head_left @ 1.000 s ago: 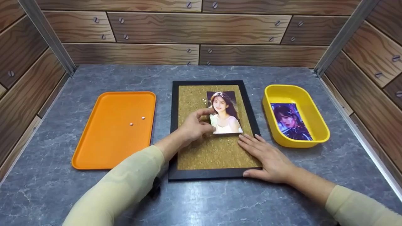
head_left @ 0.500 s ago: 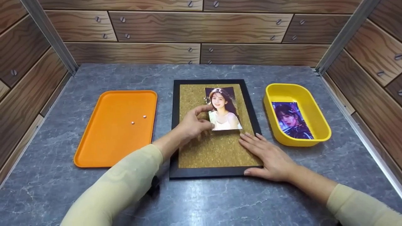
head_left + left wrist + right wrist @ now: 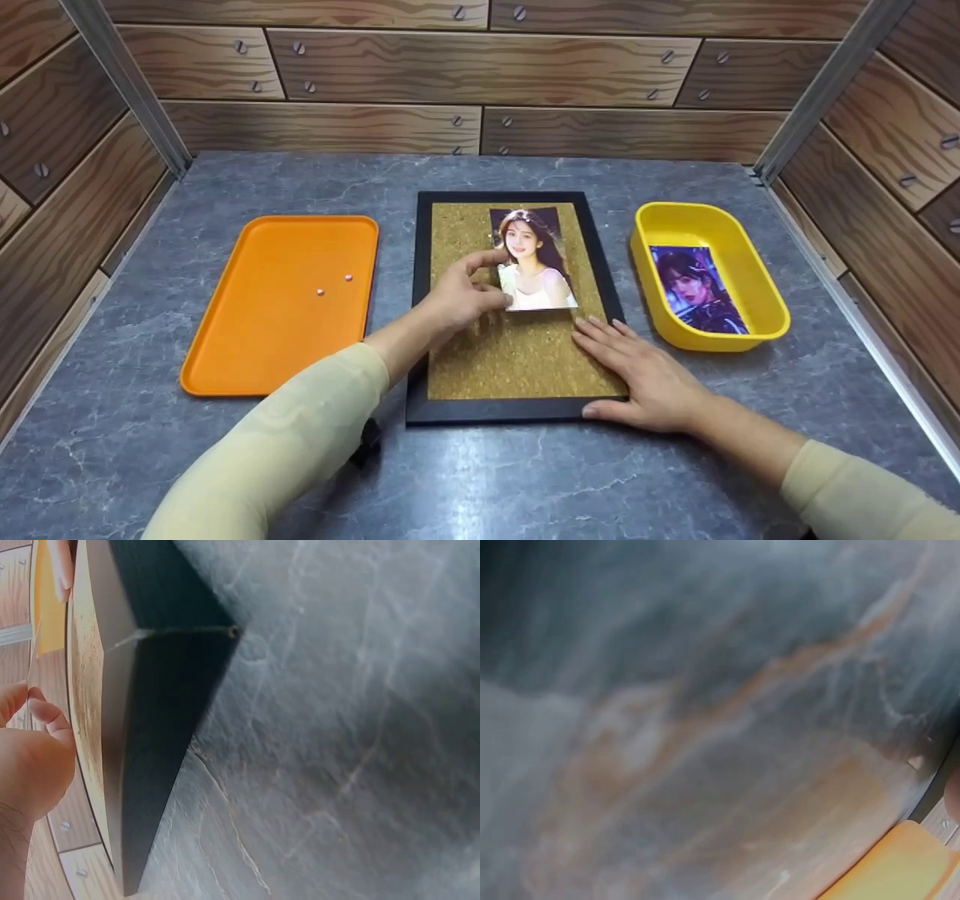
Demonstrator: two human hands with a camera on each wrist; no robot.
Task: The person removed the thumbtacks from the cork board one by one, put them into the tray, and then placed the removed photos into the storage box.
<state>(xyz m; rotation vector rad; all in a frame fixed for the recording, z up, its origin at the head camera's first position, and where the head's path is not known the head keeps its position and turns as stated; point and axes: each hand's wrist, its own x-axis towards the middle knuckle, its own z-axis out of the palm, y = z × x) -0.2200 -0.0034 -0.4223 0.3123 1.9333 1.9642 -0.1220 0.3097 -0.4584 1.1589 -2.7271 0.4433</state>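
A portrait photo (image 3: 534,274) of a long-haired person in white is over the cork board (image 3: 517,360) with a black frame (image 3: 517,411). By its left edge my left hand (image 3: 459,298) pinches the photo between thumb and fingers. In the left wrist view the same hand (image 3: 37,765) shows the photo's thin edge between the fingertips; whether the photo fully touches the cork I cannot tell. My right hand (image 3: 649,379) rests with extended fingers on the frame's lower right side. The right wrist view is mostly blurred tabletop.
Left of the frame lies an orange tray (image 3: 262,330) bearing two small shiny pieces, one of them a silvery bead-like piece (image 3: 320,292). On the right stands a yellow box (image 3: 750,281) with another portrait photo (image 3: 696,289) inside. Wood-patterned walls (image 3: 480,67) enclose the table.
Over the first half second, my left hand shifted the photo slightly toward the frame's far edge. Since then it has barely moved. My right hand stays on the frame.
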